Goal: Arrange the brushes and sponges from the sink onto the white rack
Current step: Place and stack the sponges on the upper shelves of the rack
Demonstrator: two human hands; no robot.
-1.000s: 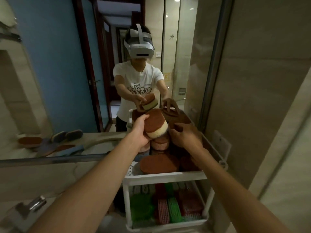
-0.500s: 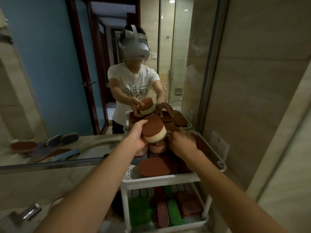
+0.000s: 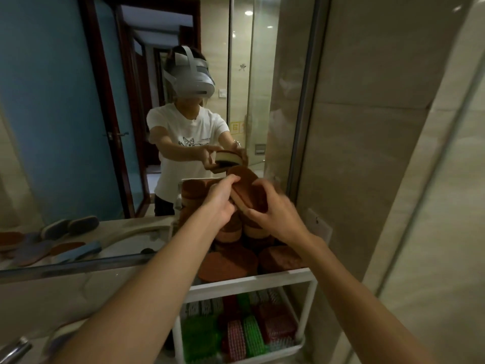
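Brown sponge (image 3: 249, 190) is being gripped by left hand (image 3: 220, 203) and right hand (image 3: 275, 214), both curled round it, above back edge of white rack (image 3: 252, 281); next move likely calls for seating it level.

Left hand (image 3: 220, 203) and right hand (image 3: 273, 214) are bare, and so are both forearms. The wall mirror (image 3: 52, 127) on the far left shows the rest: a white short-sleeved T-shirt (image 3: 189, 124) with a little black line-drawn dog print (image 3: 193, 142), a pale grey strapped headset (image 3: 194, 74) and dark trousers (image 3: 162, 206).
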